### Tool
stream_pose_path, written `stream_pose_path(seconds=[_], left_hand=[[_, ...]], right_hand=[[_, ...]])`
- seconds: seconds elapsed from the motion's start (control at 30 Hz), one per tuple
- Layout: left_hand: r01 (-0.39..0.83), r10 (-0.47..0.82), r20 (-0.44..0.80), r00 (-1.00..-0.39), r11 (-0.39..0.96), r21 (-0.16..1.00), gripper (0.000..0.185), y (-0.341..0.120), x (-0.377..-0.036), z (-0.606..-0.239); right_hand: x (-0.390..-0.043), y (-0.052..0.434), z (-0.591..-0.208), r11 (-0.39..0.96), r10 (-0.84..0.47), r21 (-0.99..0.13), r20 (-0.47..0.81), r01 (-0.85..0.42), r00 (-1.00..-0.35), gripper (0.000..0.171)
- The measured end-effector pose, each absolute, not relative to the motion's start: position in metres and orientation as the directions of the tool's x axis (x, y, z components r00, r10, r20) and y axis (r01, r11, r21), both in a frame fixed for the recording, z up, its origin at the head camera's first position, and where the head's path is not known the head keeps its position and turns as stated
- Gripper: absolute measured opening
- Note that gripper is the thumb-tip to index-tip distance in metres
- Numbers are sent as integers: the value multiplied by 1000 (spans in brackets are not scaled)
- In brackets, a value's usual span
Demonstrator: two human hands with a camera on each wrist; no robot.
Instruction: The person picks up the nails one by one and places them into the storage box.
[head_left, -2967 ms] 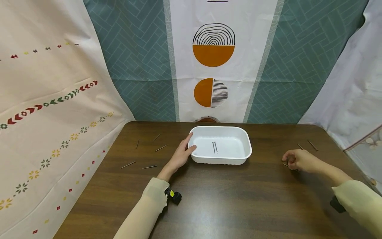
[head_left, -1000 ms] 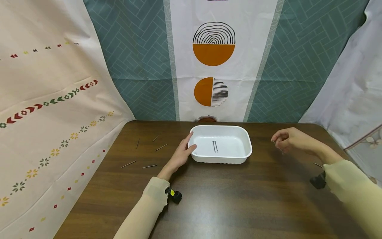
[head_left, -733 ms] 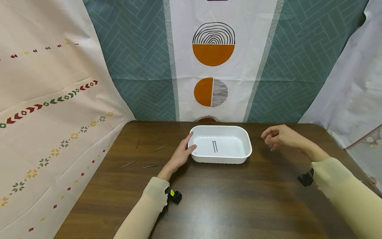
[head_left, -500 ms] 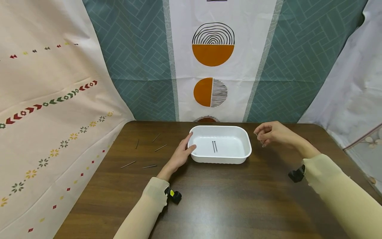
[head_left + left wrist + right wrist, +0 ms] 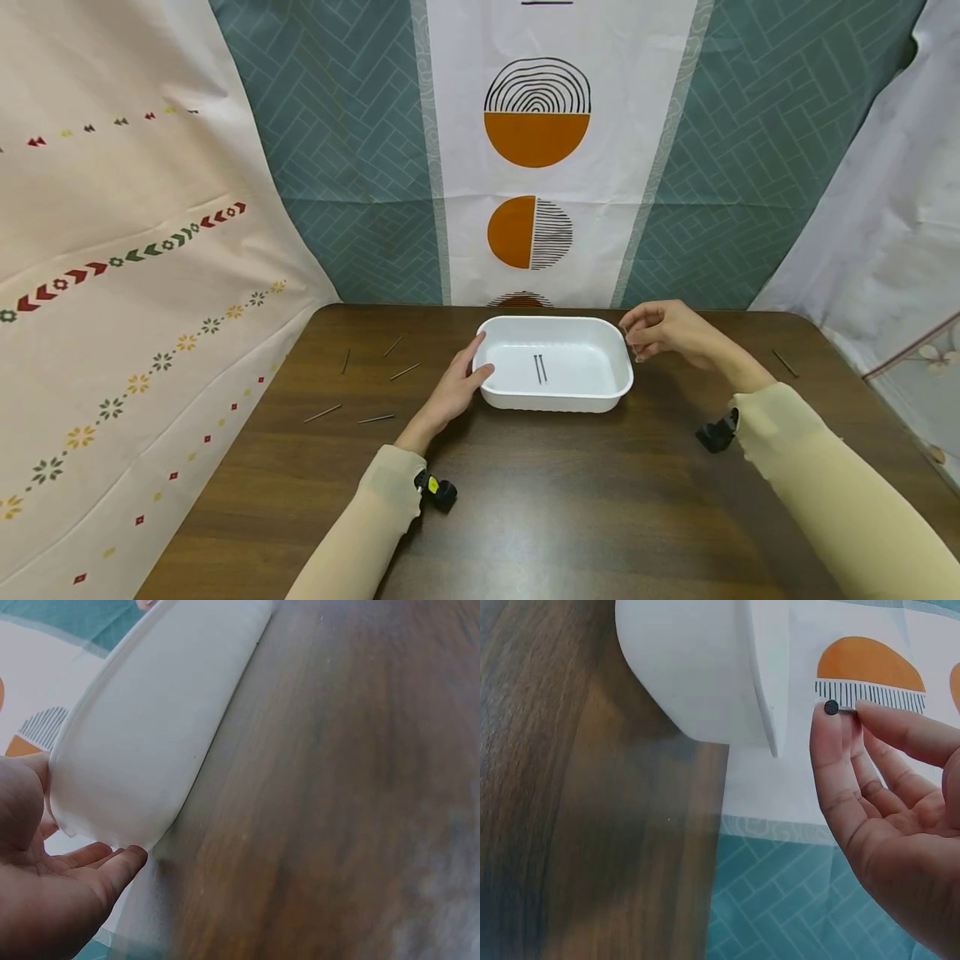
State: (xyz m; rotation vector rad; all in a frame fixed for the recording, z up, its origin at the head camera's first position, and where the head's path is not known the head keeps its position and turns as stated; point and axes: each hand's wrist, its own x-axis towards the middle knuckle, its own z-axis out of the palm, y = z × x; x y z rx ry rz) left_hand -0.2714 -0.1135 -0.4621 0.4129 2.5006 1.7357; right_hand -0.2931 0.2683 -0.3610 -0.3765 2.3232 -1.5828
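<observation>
A white plastic tray point(image 5: 552, 402) stands near the table's far edge, with two nails point(image 5: 540, 369) lying side by side in it. My left hand point(image 5: 450, 390) holds the tray's left end, thumb over the rim and fingers along the outer wall; the left wrist view shows these fingers point(image 5: 124, 866) against the wall. Just off the tray's right end, my right hand point(image 5: 667, 333) pinches a nail between thumb and fingertips. Its dark round nail head point(image 5: 832, 707) faces the camera in the right wrist view.
Several nails lie scattered on the brown table point(image 5: 570, 500) left of the tray, among them a front nail point(image 5: 376, 418). Another nail point(image 5: 785, 362) lies at the far right. Patterned cloths point(image 5: 360, 150) hang behind and at both sides.
From the right part of the table, my right hand has lifted a nail and carried it left to the tray's right end. My left hand and the tray have stayed in place.
</observation>
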Motion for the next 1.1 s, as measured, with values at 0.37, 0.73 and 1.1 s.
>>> stream_pose_path(seconds=[0.37,0.73,1.1], left_hand=[[170,261,88,-961,309,936,64,-113,-271,-462],[141,223,77,-972,290,946,62,-105,-258,-445],[149,237,82,-968,281,948,62,-106,-257,-441]], right_hand=[[-297,252,-359,326,-368,-945,-123,-4,-922,39],[-304,223,-369,325,-372,-946,-146,19,-917,35],[-310,201,-385,312,-352,-949,-166,51,-921,34]])
